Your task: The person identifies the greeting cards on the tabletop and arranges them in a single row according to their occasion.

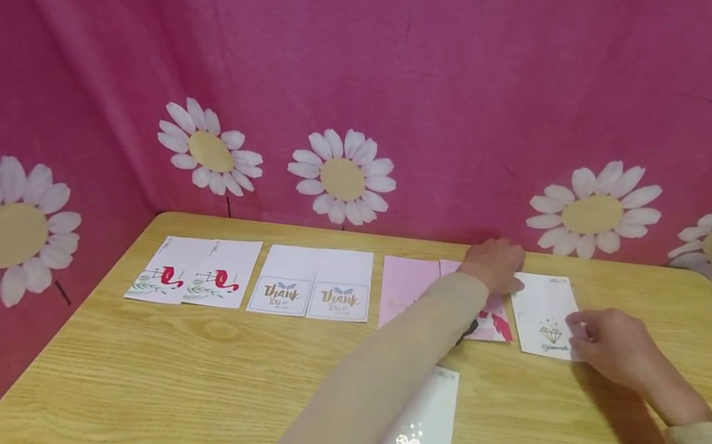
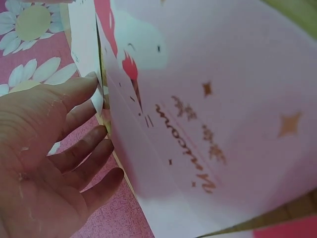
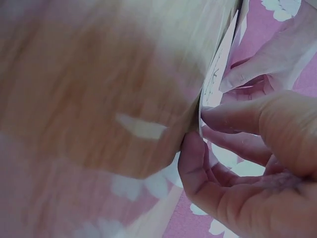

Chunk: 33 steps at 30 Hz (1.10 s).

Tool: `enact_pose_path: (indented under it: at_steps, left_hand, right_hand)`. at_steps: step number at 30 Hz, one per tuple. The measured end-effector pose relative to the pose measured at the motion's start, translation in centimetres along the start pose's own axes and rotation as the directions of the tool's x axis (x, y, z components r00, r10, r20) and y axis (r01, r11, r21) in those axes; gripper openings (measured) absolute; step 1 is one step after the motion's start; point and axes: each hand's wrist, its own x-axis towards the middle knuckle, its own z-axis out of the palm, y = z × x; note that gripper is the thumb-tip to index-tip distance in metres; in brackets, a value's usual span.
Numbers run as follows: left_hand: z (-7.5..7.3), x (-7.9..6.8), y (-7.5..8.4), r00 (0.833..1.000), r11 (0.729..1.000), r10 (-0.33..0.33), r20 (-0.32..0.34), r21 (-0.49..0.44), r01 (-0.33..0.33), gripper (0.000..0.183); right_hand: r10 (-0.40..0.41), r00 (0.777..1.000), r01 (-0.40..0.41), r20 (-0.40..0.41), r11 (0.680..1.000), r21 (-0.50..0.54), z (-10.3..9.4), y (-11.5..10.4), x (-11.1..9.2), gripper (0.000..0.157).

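Note:
A white "Diamonds" card lies at the right end of a row of cards. My left hand pinches its far left corner, thumb on top; in the left wrist view that thumb meets the card's edge. My right hand pinches the card's right edge near the bottom, between thumb and fingers. Just left of it lie pink unicorn cards, partly hidden by my left forearm. A second "Diamonds" card lies nearer to me, partly under the left sleeve.
Two flamingo cards and two "Thank You" cards lie side by side along the left of the wooden table. A pink curtain with large daisies hangs behind the table's far edge.

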Motion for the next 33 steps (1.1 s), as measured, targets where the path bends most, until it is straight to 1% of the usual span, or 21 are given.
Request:
enact_pose_path:
  at_steps: [4,9,13,15,17,20,22,23,29,33]
  left_hand:
    - [0.0,-0.1,-0.2,1.0,1.0,0.004,-0.002,-0.012,-0.004,0.025]
    - [0.1,0.0,-0.3,1.0,1.0,0.009,-0.013,-0.017,-0.01,0.024]
    - [0.2,0.0,-0.4,1.0,1.0,0.011,-0.011,-0.023,-0.011,0.024]
    - [0.1,-0.1,-0.4,1.0,1.0,0.01,-0.008,-0.023,-0.01,0.024]
    - [0.1,-0.2,-0.4,1.0,1.0,0.006,-0.002,-0.029,-0.006,0.025]
    - [0.0,-0.2,-0.4,1.0,0.999,0.014,0.004,-0.037,-0.014,0.026]
    - [0.0,-0.2,-0.3,1.0,0.999,0.023,0.006,-0.038,-0.023,0.027]
    - [0.0,-0.2,-0.4,1.0,0.999,0.027,0.005,-0.033,-0.027,0.028]
    - [0.0,-0.4,-0.5,0.999,0.999,0.033,0.014,-0.003,-0.033,0.03]
    - [0.0,-0.4,-0.4,0.998,0.998,0.056,0.016,0.006,-0.056,0.029]
  right_hand:
    - [-0.007,1.0,0.007,0.005,1.0,-0.004,0.1,-0.1,0.0,0.035]
    - [-0.032,0.999,0.031,-0.012,0.999,-0.018,0.1,-0.2,0.2,0.033]
    - [-0.068,0.997,0.067,-0.022,0.996,-0.055,0.1,-0.5,0.5,0.025]
    - [-0.071,0.997,0.07,-0.016,0.995,-0.07,0.0,-0.7,0.6,0.022]
    - [-0.052,0.999,0.052,0.005,0.996,-0.074,0.0,-0.9,0.6,0.022]
    - [0.03,0.998,-0.026,0.061,0.998,-0.052,-0.3,-1.1,0.7,0.032]
    - [0.069,0.994,-0.065,0.087,0.997,-0.046,-0.4,-1.2,0.7,0.038]
    - [0.076,0.993,-0.072,0.092,0.996,-0.046,-0.5,-1.2,0.7,0.039]
    - [0.029,0.997,-0.026,0.066,0.999,-0.042,-0.2,-0.8,0.6,0.034]
    - [0.046,0.997,-0.043,0.065,0.998,-0.039,-0.3,-0.5,0.5,0.037]
